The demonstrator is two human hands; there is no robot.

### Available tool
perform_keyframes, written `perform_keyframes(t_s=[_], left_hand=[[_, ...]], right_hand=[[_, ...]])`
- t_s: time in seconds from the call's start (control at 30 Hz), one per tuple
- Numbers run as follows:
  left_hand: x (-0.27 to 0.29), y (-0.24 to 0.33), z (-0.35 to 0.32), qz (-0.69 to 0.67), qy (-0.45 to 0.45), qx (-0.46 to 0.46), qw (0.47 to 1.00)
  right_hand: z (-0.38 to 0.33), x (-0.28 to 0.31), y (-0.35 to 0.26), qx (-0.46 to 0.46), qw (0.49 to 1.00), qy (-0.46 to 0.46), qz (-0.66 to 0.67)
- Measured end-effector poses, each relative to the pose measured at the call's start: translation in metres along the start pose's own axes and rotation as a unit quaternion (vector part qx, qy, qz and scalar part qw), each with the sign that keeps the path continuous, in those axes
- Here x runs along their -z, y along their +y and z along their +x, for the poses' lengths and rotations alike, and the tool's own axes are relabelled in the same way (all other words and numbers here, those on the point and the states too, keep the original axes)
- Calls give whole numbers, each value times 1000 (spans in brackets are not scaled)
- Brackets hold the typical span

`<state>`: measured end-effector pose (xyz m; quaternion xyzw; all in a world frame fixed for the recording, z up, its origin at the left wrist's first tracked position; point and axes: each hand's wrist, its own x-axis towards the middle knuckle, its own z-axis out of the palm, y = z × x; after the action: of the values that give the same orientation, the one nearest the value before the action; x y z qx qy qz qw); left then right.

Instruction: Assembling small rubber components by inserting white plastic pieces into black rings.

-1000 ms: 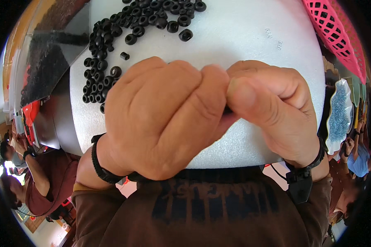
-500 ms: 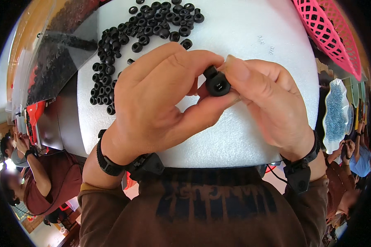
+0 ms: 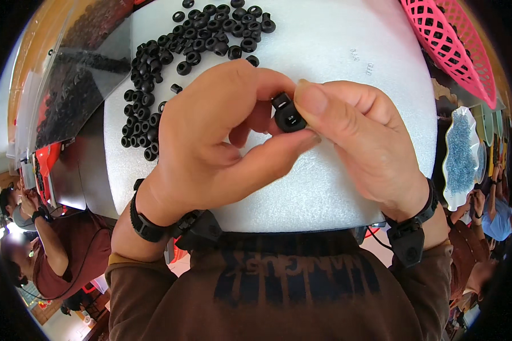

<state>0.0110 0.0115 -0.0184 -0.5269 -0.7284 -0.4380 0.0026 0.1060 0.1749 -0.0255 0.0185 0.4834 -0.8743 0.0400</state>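
Between my two hands, above the white foam-topped table [image 3: 381, 23], is a black plastic cord lock [image 3: 290, 118]. It has a round body with a slotted button piece sticking out at its upper left. My left hand [image 3: 210, 131] curls its index finger over the top and its thumb under the body. The thumb and fingers of my right hand [image 3: 361, 125] pinch it from the right; some of those fingertips are hidden. Beyond and left of my left hand lies a loose pile of black cord lock parts [image 3: 210, 34], some with round holes. One small part [image 3: 176, 88] lies apart.
Tiny metal springs [image 3: 370, 69] lie on the foam. A pink mesh basket [image 3: 483, 68] with black parts stands at far right, above a white scalloped tray [image 3: 453, 196] of bluish small pieces. A clear bin [image 3: 85, 62] of black parts is at left. Other people sit on both sides.
The cord lock has turned in my fingers and shifted slightly left, so its slotted button piece shows more. My right hand has moved a little left with it.
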Motion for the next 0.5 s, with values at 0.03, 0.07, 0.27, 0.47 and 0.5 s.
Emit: perform_keyframes(t_s=[0.03, 0.07, 0.27, 0.47, 0.5], left_hand=[[0, 0, -2, -88, 14, 56, 994], [0, 1, -4, -175, 28, 111, 978], [8, 7, 1, -213, -40, 229, 949], [10, 2, 7, -308, -106, 241, 914], [10, 3, 9, -311, -109, 234, 915]], right_hand=[[-1, -2, -1, 9, 1000, 12, -4], [-1, -4, -1, 18, 1000, 24, -8], [1, -10, 2, 7, 998, 42, -40], [2, -5, 1, 15, 999, 6, -47], [2, -4, 0, 20, 998, 10, -52]])
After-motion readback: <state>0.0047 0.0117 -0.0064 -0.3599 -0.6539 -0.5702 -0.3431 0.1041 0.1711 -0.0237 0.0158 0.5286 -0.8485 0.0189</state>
